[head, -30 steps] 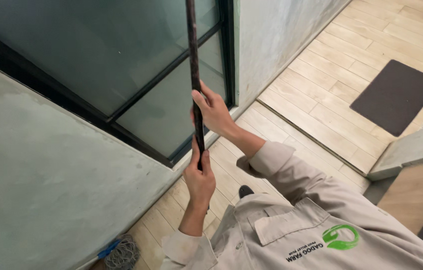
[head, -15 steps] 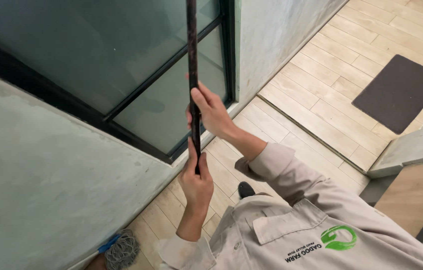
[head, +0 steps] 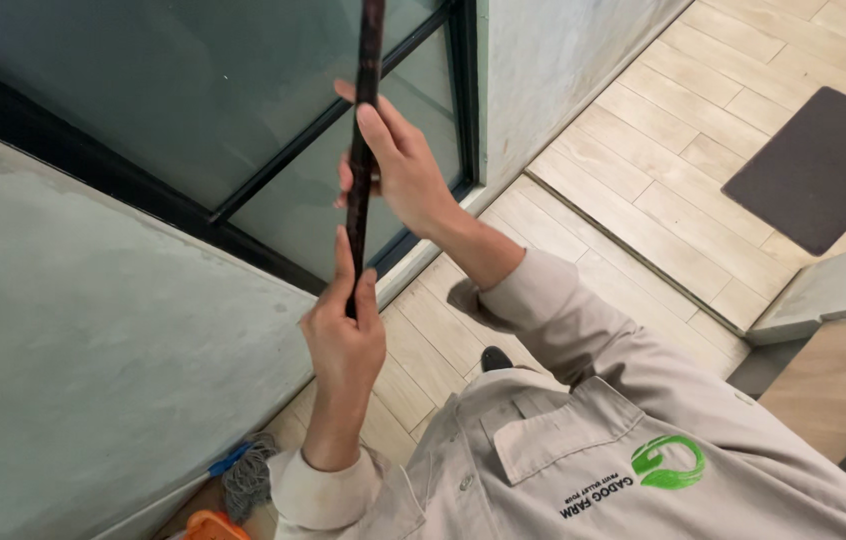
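Head view looks down on both hands clamped on a thin dark rod (head: 364, 150) held upright before a glass window (head: 193, 90): the left hand (head: 346, 335) wraps its lower end, and the right hand (head: 398, 160) grips it higher up, thumb along the shaft. Below lie a pale wooden floor (head: 643, 170) with a dark mat (head: 813, 165), and a grey cord (head: 248, 475) by the wall (head: 93, 360).

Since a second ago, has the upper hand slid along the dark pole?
Cannot tell. The right hand grips the dark pole at about the same spot against the black window frame, above the left hand.
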Tool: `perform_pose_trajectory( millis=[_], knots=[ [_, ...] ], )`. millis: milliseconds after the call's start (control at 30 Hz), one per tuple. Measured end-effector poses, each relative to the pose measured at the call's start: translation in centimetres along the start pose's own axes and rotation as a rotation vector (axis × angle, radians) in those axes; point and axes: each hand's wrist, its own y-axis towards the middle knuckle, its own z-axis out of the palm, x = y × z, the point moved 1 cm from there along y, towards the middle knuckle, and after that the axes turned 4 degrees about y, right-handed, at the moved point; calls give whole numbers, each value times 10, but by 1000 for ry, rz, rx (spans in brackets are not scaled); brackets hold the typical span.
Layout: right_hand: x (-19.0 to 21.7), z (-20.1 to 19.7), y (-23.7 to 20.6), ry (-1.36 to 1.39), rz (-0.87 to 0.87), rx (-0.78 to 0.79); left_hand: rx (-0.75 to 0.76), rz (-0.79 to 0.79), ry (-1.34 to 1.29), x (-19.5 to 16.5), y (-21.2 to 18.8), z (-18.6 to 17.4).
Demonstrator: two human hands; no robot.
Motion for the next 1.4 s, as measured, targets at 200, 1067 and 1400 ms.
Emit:
perform_pose_trajectory(
  millis=[200, 1067, 1400],
  knots=[
    [-4, 6, 17, 26, -66, 129, -142, 88, -33, 7, -2, -13],
    [3, 3, -4, 83, -20, 107, -58, 97, -129, -18, -13, -9],
    [-62, -4, -45, 10, 77, -99, -23, 93, -221, 51, -79, 24]
  ],
)
